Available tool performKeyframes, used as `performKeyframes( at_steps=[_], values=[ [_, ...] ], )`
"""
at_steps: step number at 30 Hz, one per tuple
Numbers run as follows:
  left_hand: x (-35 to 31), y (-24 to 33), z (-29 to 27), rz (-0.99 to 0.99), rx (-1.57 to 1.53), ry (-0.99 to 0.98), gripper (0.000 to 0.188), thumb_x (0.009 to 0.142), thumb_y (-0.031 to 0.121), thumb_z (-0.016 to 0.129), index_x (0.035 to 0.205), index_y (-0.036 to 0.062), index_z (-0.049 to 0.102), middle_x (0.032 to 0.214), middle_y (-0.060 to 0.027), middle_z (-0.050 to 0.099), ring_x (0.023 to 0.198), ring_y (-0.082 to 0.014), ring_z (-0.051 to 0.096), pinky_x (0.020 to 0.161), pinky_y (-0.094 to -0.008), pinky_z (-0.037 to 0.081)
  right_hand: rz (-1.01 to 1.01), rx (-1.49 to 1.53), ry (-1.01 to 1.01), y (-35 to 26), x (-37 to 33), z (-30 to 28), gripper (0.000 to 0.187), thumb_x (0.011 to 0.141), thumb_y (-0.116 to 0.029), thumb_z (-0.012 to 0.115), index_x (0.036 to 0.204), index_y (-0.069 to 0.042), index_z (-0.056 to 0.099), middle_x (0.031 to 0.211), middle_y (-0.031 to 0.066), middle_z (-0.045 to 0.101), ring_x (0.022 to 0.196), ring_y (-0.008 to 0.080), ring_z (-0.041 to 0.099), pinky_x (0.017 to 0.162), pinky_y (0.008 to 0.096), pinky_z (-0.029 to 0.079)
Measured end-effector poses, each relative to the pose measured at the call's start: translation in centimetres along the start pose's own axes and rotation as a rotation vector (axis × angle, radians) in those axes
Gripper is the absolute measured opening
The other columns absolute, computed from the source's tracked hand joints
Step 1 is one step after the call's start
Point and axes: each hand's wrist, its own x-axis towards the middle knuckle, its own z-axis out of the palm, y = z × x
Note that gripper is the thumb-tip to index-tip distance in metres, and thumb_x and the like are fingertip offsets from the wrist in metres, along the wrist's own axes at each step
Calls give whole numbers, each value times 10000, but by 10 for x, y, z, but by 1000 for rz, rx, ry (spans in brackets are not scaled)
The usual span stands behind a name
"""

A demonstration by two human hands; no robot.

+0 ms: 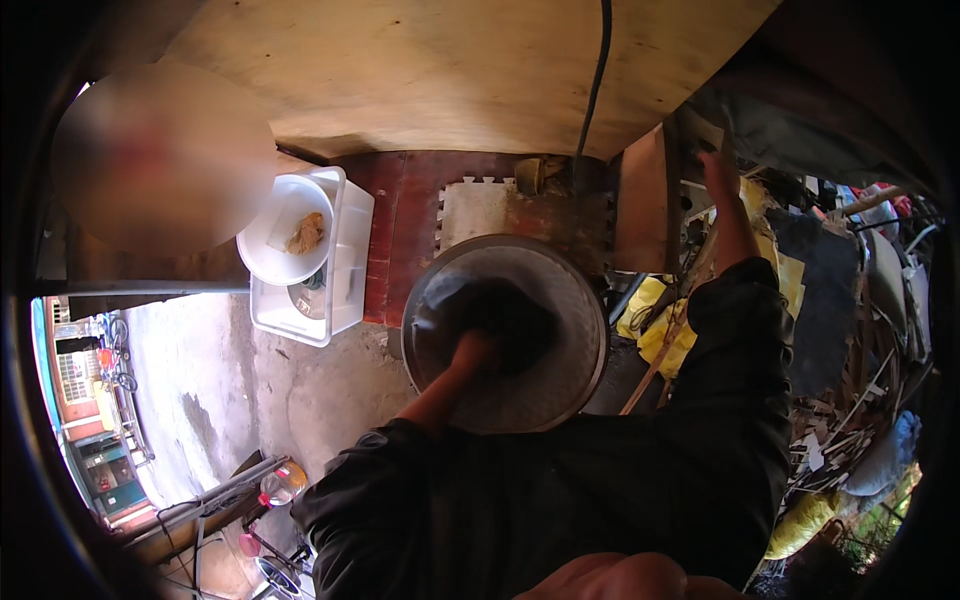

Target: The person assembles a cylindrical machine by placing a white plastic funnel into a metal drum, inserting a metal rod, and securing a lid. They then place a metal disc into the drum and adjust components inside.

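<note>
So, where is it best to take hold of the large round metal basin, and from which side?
Probably the large round metal basin is best gripped at its bare right rim, coming from the right: the left hand already fills the middle, and the rim forms a thin graspable lip.

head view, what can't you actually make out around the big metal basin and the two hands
- Left hand: sunk in a dark mass inside the metal basin; fingers and any grip are hidden in the head view.
- Dark mass: too dim to identify.
- Right hand: raised by a wooden board; shadow hides what it touches.
- White bowl on the clear plastic box: brownish contents too small to name.
- Area upper left: blurred.
</note>
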Motion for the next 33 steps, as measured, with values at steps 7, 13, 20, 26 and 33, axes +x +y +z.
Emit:
performKeyframes(
  at_steps=[7,13,20,26,33],
  values=[
    [-4,17,-13,-64,-26,16,330,907,327,497,918,50,678,863,-181,653,793,-305,647,726,-424,521,-62,34,-25,64,26,48,236,840,-196,541,1063,-167,614,1051,146,628,966,342,602,790,441,472],
    [-2,9,7,-170,-204,58,389,889,365,524,925,6,670,885,-211,650,824,-331,645,740,-441,513,-15,-84,-100,64,49,67,280,828,-217,582,1103,-255,617,1091,45,634,1038,315,575,832,454,454],
    [0,20,-12,-221,-274,48,419,835,404,565,887,5,683,911,-227,656,854,-350,650,760,-433,519,126,379,331,-7,7,-14,298,829,-262,621,1051,-63,630,976,111,669,900,258,646,786,348,495],
    [22,2,0,-212,-195,43,317,803,290,559,892,14,686,926,-227,656,888,-357,646,774,-444,518,-192,1112,-328,-233,-154,-106,156,836,-97,594,982,-60,633,822,47,603,791,159,595,722,286,482],
    [4,30,-55,-333,-323,76,250,771,242,567,875,52,691,950,-186,663,910,-341,643,781,-437,519,-565,479,-446,-357,-277,-36,219,726,-85,657,938,-56,608,893,147,556,849,340,573,717,409,475]
  ],
)
